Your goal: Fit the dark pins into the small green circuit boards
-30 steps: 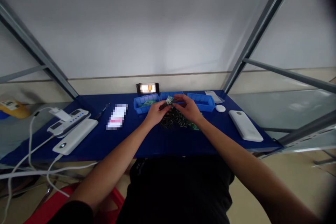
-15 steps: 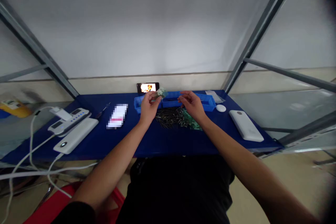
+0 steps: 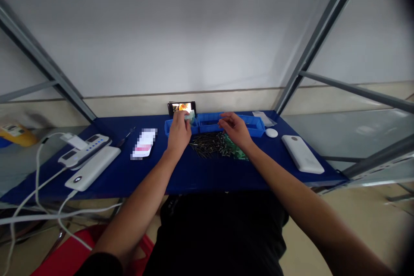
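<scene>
My left hand (image 3: 178, 131) holds a small green circuit board (image 3: 190, 116) over the leftmost of the blue bins (image 3: 171, 127) at the back of the blue table. My right hand (image 3: 235, 129) hovers with loosely spread fingers, holding nothing, above a pile of small dark components (image 3: 208, 145) and several green circuit boards (image 3: 237, 151) lying on the table. Two more blue bins (image 3: 211, 117) stand in a row just behind both hands.
A phone (image 3: 182, 107) with a lit screen leans on the wall behind the bins. A white power bank (image 3: 302, 154) and a round white object (image 3: 271, 133) lie at the right. More power banks (image 3: 92, 166) with white cables and a card (image 3: 144, 143) lie at the left. Grey metal struts flank the table.
My hands were together holding the board over the pile. My left hand carried it up and back to the left bin, and my right hand let go and stayed over the pile.
</scene>
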Motion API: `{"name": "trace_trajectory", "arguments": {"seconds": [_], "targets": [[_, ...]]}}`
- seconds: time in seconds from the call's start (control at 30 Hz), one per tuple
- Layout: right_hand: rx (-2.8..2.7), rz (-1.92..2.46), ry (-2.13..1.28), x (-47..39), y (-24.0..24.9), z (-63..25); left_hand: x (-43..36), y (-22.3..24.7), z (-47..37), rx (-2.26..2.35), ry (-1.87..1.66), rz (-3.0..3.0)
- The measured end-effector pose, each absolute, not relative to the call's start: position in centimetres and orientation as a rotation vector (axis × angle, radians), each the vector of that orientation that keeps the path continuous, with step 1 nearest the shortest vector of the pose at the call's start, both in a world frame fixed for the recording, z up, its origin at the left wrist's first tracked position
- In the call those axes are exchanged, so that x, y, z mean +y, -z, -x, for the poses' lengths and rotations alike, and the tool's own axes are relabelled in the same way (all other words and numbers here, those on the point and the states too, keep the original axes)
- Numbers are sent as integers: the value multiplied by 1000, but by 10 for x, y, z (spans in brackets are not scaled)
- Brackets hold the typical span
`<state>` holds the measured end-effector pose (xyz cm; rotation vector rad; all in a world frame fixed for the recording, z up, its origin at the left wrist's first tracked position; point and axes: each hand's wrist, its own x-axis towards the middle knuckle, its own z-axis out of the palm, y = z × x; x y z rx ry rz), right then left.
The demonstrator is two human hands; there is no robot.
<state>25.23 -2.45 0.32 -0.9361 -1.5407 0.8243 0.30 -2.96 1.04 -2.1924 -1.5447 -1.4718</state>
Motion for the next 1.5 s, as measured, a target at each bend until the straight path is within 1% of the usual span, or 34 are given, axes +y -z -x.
{"name": "trace_trajectory", "arguments": {"seconds": [0.07, 0.13, 0.33, 0.47, 0.57, 0.67, 0.83, 0.97, 1.1, 1.5], "targets": [[-1590, 965, -772, -26, -2, -252, -30, -11, 3, -1617, 1231, 2169], [-1650, 1002, -669, -28, -2, -252, -30, -10, 6, -1709, 1083, 2113], [-1948, 998, -344, -35, -2, -250, -34, -3, 3, -1853, 899, 2024], [-2134, 899, -231, -35, -1, -250, -33, 1, 3, -1838, 918, 2045], [-2173, 924, -149, -32, -2, -256, -33, 1, 1, -1757, 994, 2063], [-2175, 1015, -102, -27, -6, -268, -34, -2, -5, -1544, 1100, 2174], [-2282, 1116, -81, -22, -7, -279, -39, -3, -20, -1212, 1264, 2542], [-2395, 1161, -79, -22, -2, -276, -43, 4, -32, -1218, 1130, 2698], [-2392, 1120, -105, -21, 3, -271, -46, 6, -38, -1249, 1055, 2763], [-2378, 1120, -117, -30, -2, -261, -48, 3, -39, -1270, 1078, 2804]]}}
